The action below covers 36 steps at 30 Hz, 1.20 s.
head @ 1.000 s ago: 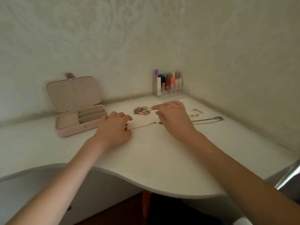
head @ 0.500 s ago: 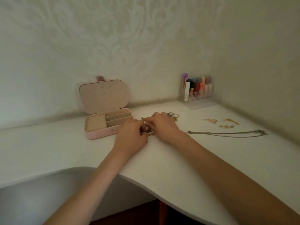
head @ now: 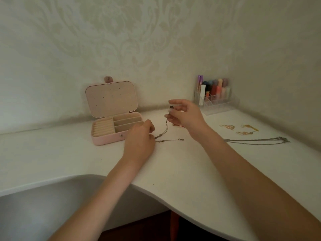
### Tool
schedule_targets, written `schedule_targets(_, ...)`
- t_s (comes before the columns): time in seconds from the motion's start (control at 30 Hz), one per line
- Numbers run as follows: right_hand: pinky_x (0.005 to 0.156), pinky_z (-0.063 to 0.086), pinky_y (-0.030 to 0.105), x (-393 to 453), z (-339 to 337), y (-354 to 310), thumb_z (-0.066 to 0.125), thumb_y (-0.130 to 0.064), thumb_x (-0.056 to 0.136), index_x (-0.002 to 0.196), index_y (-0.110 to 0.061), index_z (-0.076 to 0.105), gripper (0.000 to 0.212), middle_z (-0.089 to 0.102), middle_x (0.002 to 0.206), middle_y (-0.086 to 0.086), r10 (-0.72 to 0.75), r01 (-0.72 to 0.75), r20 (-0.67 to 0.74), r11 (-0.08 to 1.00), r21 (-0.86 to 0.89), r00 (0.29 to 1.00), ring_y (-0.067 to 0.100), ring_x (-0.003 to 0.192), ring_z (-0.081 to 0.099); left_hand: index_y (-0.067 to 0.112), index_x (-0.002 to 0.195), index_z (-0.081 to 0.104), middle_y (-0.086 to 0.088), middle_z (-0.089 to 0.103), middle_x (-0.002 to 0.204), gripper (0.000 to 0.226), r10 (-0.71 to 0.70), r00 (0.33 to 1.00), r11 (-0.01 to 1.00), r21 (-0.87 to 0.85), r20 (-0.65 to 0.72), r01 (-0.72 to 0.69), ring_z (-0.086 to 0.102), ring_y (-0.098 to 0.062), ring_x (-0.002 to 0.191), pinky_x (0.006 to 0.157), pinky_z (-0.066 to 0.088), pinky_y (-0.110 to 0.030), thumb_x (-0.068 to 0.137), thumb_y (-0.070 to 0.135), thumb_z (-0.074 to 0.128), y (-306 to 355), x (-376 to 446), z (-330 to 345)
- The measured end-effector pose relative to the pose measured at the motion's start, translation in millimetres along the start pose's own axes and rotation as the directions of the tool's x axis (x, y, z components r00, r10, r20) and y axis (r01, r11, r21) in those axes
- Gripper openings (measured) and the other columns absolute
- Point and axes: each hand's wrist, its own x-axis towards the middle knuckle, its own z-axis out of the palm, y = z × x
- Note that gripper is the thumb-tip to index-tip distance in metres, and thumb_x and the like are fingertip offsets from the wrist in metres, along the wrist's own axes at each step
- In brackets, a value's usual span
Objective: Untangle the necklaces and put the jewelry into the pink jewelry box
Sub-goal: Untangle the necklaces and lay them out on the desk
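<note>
Silver chain (head: pixel 162 132) pinched between left hand (head: pixel 139 140) and right hand (head: pixel 185 114)

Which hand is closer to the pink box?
The left hand. It sits right beside the front right corner of the pink jewelry box, holding the low end of a chain. The right hand is lifted farther off to the right, pinching the chain's top.

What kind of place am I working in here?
Probably a bedroom vanity corner at home: a white desk against patterned wallpaper, a clear organizer of cosmetics, and an open pink jewelry box.
</note>
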Motion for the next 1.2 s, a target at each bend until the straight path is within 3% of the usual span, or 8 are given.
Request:
schedule_targets(0.07, 0.082, 0.055, 0.037, -6.0, -5.5, -8.6, 0.065, -0.008, 0.087, 0.102, -0.014, 0.067, 0.016, 0.066, 0.089, 0.002, 0.002, -0.002, 0.064, 1.0, 0.005, 0.998, 0.018, 0.077, 0.072, 0.012, 0.104, 0.062, 0.002, 0.065, 0.102, 0.027, -0.039, 0.999, 0.972, -0.23, 0.011, 0.041, 0.057, -0.01, 0.095, 0.08, 0.04, -0.018, 0.081, 0.002, 0.054, 9.4, 1.4, -0.7)
schedule_targets(0.17, 0.074, 0.059, 0.03, -9.3, -9.5, -18.2, 0.064, -0.003, 0.087, 0.104, -0.005, 0.066, 0.017, 0.065, 0.089, 0.008, -0.052, 0.049, 0.111, 0.998, 0.027, 0.992, 0.02, 0.077, 0.07, 0.016, 0.115, 0.061, 0.004, 0.066, 0.103, 0.026, -0.201, 0.967, 0.77, -0.585, 0.157, 0.255, 0.061, -0.005, 0.095, 0.076, 0.042, -0.014, 0.089, 0.016, 0.058, 28.7, 13.7, 0.5)
schedule_targets(0.27, 0.078, 0.058, 0.028, -6.3, -16.3, -24.2, 0.063, -0.003, 0.087, 0.104, -0.005, 0.067, 0.017, 0.065, 0.084, 0.01, -0.098, 0.097, 0.048, 0.995, 0.02, 0.994, 0.016, 0.078, 0.065, 0.015, 0.098, 0.067, -0.001, 0.069, 0.083, 0.011, -0.135, 0.964, 0.658, -0.706, 0.228, 0.259, 0.061, 0.001, 0.067, 0.065, 0.044, -0.012, 0.092, 0.017, 0.058, 40.1, 19.8, 7.2)
schedule_targets(0.43, 0.074, 0.057, 0.023, -0.2, -29.3, -26.0, 0.061, -0.001, 0.088, 0.104, -0.003, 0.067, 0.017, 0.065, 0.084, 0.011, -0.067, 0.069, -0.028, 0.997, 0.041, 0.997, 0.017, 0.077, 0.064, 0.026, 0.08, 0.067, 0.001, 0.064, 0.062, 0.022, -0.075, 0.989, 0.741, -0.656, 0.13, 0.142, 0.06, -0.015, 0.063, 0.072, 0.054, -0.037, 0.094, 0.016, 0.053, 36.6, 11.8, 15.7)
schedule_targets(0.6, 0.065, 0.056, 0.02, -1.2, -33.9, -26.0, 0.058, -0.001, 0.09, 0.107, -0.002, 0.066, 0.019, 0.065, 0.086, 0.011, -0.039, 0.042, -0.04, 0.997, 0.07, 0.998, 0.017, 0.073, 0.065, 0.017, 0.087, 0.065, 0.004, 0.061, 0.065, 0.008, -0.111, 0.99, 0.797, -0.588, 0.088, 0.141, 0.061, -0.009, 0.059, 0.062, 0.052, -0.027, 0.091, 0.014, 0.058, 37.1, 12.3, 18.6)
schedule_targets(0.73, 0.062, 0.055, 0.021, 6.3, -43.1, -28.0, 0.058, 0.001, 0.09, 0.096, -0.009, 0.065, 0.013, 0.062, 0.079, 0.005, -0.046, 0.083, -0.233, 0.985, 0.152, 0.971, 0.009, 0.057, 0.062, 0.01, 0.09, 0.066, 0.007, 0.058, 0.066, 0.013, -0.131, 0.99, 0.821, -0.555, 0.043, 0.132, 0.053, 0.0, 0.047, 0.054, 0.043, -0.018, 0.093, 0.013, 0.054, 34.7, 13.9, 17.5)
schedule_targets(0.87, 0.056, 0.052, 0.019, 11.5, -64.3, -25.4, 0.057, 0.0, 0.09, 0.099, -0.008, 0.066, 0.016, 0.059, 0.109, 0.015, -0.016, 0.117, -0.424, 0.97, 0.215, 0.906, 0.013, 0.06, 0.056, 0.01, 0.087, 0.068, 0.011, 0.054, 0.066, 0.019, -0.08, 0.997, 0.888, -0.453, 0.003, 0.073, 0.047, -0.003, 0.058, 0.057, 0.034, -0.014, 0.094, 0.022, 0.054, 30.1, 14.9, 18.7)
schedule_targets(1.2, 0.032, 0.023, 0.013, 9.5, -71.0, -27.1, 0.053, -0.009, 0.094, 0.103, -0.014, 0.065, 0.016, 0.054, 0.082, -0.002, 0.014, 0.036, -0.272, 0.984, 0.176, 0.962, 0.002, 0.037, 0.04, 0.017, 0.079, 0.051, -0.006, 0.057, 0.074, 0.023, -0.01, 0.999, 0.965, -0.262, -0.04, -0.001, 0.051, -0.027, 0.077, 0.068, 0.036, -0.035, 0.097, 0.031, 0.046, 28.1, 15.9, 24.5)
